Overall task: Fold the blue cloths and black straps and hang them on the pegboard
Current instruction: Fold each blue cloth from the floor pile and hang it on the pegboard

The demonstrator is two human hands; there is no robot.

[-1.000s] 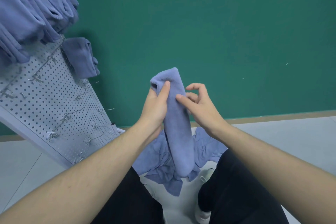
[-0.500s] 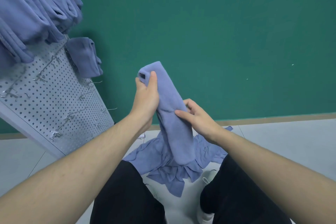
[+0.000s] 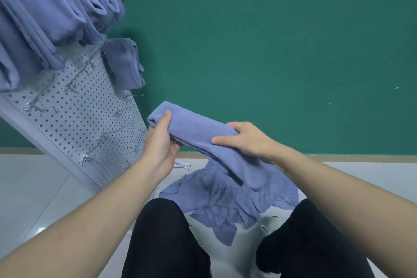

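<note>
Folded blue cloth (image 3: 203, 140), gripped at its upper end by left hand (image 3: 159, 142), pinched mid-length by right hand (image 3: 246, 140): keep layers aligned, drape evenly over free pegboard (image 3: 74, 117) hook.

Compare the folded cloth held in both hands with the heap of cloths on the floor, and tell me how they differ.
The folded cloth is a smooth, narrow, layered strip; the heap of cloths is crumpled and spread out. The folded cloth is held up in the air, slanting, the left hand gripping its upper end and the right hand its middle; the heap lies loose on the floor between the person's legs, untouched. Both are the same blue fabric.
</note>
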